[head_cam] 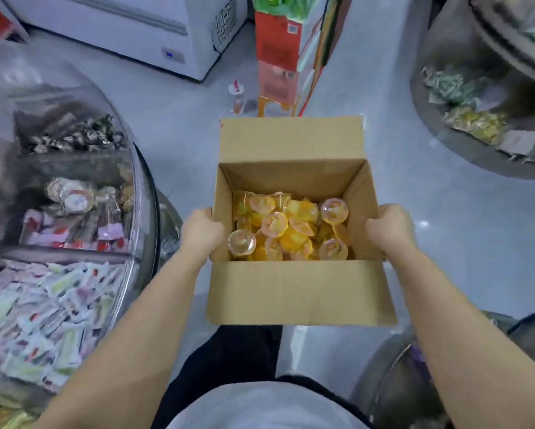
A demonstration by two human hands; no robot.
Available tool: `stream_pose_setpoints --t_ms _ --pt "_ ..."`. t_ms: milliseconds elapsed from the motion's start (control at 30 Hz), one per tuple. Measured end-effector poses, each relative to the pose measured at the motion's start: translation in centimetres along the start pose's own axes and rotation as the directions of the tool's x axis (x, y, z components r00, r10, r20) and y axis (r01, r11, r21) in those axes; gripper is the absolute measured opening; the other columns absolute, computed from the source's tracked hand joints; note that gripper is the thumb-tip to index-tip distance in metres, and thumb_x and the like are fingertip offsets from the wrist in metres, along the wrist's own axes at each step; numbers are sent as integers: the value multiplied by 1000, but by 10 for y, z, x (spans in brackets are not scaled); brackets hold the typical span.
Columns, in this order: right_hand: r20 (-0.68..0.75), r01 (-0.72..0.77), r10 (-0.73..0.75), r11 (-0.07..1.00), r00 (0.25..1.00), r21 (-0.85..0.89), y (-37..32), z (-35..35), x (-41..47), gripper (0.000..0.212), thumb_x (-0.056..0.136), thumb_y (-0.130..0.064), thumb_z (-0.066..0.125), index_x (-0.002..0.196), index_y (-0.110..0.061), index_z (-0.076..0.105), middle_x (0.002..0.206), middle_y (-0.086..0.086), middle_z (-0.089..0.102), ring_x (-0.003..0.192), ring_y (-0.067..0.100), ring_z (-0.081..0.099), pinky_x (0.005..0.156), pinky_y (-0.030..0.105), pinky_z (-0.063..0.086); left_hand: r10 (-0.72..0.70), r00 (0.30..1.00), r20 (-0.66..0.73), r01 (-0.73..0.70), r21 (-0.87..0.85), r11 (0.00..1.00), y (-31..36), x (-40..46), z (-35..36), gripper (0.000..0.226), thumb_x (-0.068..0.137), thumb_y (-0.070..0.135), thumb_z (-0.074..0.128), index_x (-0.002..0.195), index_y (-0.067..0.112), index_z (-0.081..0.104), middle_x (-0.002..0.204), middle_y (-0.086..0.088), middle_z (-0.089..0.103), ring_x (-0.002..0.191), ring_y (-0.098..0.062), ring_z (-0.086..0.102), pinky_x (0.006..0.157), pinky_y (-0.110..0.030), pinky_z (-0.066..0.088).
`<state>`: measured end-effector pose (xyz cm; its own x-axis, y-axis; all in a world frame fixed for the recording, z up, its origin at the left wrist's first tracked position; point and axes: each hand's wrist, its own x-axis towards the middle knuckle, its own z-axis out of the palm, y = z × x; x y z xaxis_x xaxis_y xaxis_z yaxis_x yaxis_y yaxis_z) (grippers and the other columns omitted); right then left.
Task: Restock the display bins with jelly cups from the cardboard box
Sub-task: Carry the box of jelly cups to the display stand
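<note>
Both arms reached forward, the left hand (201, 229) and right hand (388, 228) each clenched on a side wall of the one open box (297, 292), held above the floor (445, 212). Inside lay a heap of yellow jelly cups (287, 227), too many to count. A bin (74, 193) of wrapped sweets stood to the left, another bin (476, 125) far right.

Pale glossy floor (445, 243) under a white chest freezer (130, 29), a drink cup (237, 97) and stacked cartons (286, 54).
</note>
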<state>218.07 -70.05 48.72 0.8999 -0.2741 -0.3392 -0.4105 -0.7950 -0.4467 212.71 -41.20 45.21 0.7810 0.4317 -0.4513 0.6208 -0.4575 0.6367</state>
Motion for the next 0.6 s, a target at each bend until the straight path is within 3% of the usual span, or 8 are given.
stream_pose_setpoints --t_ms 133,233,467,533,600 --pt "61 0 0 1000 998 -11 -72 16 103 15 82 -7 54 67 -2 52 65 14 51 67 31 53 60 41 51 -14 1000 -23 14 9 1000 42 104 -14 15 76 1 45 77 2 60 81 -18 63 79 -36 61 59 -33 45" --pt "101 32 -28 999 994 -34 -134 21 171 14 82 -6 55 73 3 58 71 17 58 74 37 60 59 33 46 -61 998 -33 61 1 998 75 169 -37 16 77 1 45 65 9 54 76 -15 61 75 -35 59 57 -31 42" --pt "161 208 -189 972 969 -110 -284 35 323 18 81 -6 54 63 -5 54 63 11 55 68 33 55 52 27 37 -187 974 -129 175 -101 979 137 304 -80 28 76 -4 44 54 13 38 57 -5 44 62 -28 45 46 -26 29" --pt "202 272 -243 953 949 -133 -329 48 369 23 80 -5 53 57 -9 48 59 8 52 71 35 55 56 28 37 -248 954 -170 225 -143 964 146 347 -84 26 76 -3 45 55 12 40 58 -6 46 61 -28 45 46 -25 29" --pt "251 376 -333 915 909 -148 -374 65 413 17 80 -6 53 62 -5 54 68 16 59 80 39 59 61 31 41 -303 928 -216 264 -190 945 156 389 -90 21 77 -1 46 59 10 48 62 -8 51 62 -29 50 47 -25 32"
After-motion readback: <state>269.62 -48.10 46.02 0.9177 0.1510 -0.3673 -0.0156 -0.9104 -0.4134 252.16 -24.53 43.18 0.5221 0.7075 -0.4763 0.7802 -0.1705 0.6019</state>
